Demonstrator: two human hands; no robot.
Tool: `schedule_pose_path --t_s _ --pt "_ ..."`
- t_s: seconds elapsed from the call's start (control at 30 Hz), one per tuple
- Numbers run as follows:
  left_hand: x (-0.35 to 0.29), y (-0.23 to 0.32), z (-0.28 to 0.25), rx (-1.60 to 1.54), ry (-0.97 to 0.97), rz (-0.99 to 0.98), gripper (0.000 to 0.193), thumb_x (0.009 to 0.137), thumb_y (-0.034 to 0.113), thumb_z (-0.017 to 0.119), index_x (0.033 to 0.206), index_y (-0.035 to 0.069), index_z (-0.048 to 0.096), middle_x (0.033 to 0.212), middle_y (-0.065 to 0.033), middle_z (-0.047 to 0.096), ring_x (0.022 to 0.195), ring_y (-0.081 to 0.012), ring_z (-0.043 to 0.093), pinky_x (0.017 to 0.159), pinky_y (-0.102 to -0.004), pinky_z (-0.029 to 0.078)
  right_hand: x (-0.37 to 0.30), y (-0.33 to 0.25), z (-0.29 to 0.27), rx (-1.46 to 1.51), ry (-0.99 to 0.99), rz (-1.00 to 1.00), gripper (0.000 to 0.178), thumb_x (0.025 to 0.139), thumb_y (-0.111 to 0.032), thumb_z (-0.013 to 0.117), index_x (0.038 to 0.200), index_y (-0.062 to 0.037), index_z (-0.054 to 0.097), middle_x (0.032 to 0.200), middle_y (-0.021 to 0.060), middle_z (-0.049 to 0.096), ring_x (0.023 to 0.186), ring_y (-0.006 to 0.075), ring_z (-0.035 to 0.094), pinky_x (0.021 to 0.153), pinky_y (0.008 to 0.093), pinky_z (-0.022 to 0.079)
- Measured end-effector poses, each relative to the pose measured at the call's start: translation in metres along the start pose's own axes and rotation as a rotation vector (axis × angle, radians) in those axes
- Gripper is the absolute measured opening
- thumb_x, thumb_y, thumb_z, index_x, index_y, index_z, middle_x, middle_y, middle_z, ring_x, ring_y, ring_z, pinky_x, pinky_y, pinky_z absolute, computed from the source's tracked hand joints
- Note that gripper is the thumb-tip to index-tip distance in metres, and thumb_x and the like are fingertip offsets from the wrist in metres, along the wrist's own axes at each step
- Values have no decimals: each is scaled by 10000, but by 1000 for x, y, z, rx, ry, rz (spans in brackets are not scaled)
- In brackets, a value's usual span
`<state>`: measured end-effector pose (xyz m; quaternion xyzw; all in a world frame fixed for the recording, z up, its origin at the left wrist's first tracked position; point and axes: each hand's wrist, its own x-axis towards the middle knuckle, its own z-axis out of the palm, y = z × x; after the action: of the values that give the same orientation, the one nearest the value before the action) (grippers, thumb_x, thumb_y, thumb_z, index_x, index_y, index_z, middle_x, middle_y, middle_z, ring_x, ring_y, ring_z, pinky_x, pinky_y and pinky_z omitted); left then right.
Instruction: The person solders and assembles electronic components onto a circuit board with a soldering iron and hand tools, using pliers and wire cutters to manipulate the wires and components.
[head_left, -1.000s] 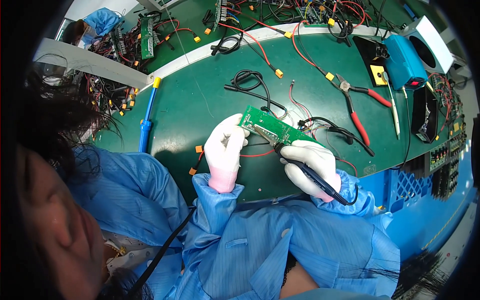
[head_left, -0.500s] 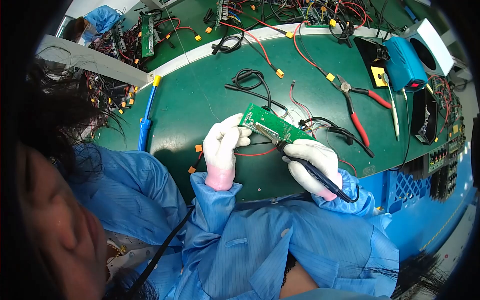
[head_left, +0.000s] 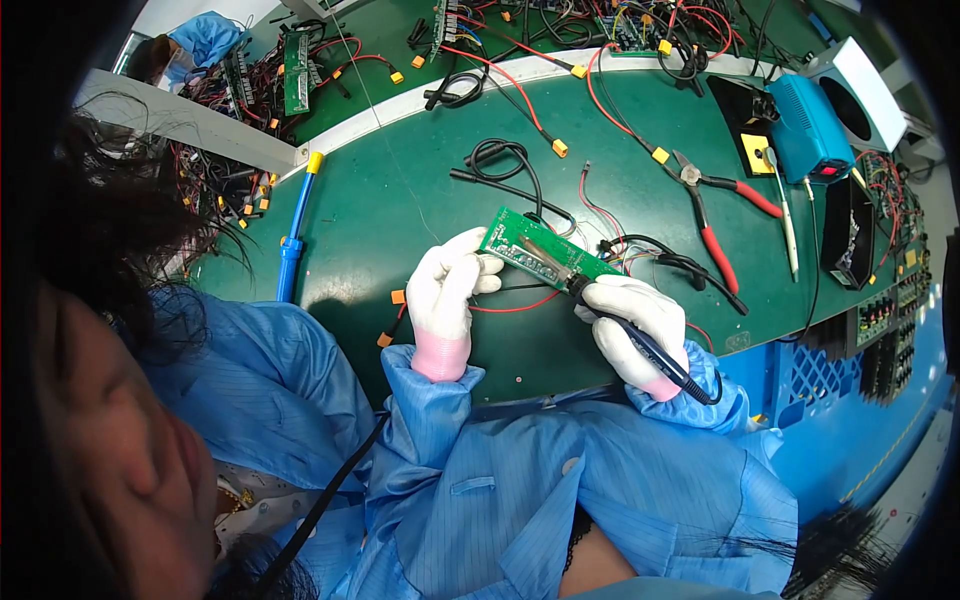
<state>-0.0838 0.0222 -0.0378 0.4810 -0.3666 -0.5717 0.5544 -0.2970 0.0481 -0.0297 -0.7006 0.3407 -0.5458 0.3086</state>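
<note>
The green circuit board [head_left: 562,253] is held over the green workbench [head_left: 370,230], its long axis running from ten o'clock to four o'clock. With my gloved left hand [head_left: 445,290] I grasp the ten-o'clock end, the board extending from those fingertips toward four. My right hand [head_left: 648,312], beside the four-o'clock end, is closed around the soldering iron [head_left: 650,347]; its tip points toward ten, roughly along the board. Tip-to-board contact I cannot tell. Farther out: black cable [head_left: 490,181] at eleven, pliers [head_left: 690,174] at two, blue tube [head_left: 290,262] at nine.
</note>
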Motion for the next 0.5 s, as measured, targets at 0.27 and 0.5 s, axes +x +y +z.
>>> schedule_pose_path --t_s 0.27,0.5 --pt "2 10 10 -6 -34 24 296 915 95 503 1150 -73 567 996 -161 643 843 -164 624 731 -238 510 12 8 8 -595 -66 -184 385 736 -40 678 1108 12 596 1068 177 616 930 295 607 801 359 492" --pt "19 25 11 911 65 677 356 812 31 569 1166 39 610 1131 -161 625 1009 -299 609 885 -355 483 38 17 -18 -334 39 -53 466 773 -66 676 1212 15 540 1203 178 565 1072 322 581 909 373 473"
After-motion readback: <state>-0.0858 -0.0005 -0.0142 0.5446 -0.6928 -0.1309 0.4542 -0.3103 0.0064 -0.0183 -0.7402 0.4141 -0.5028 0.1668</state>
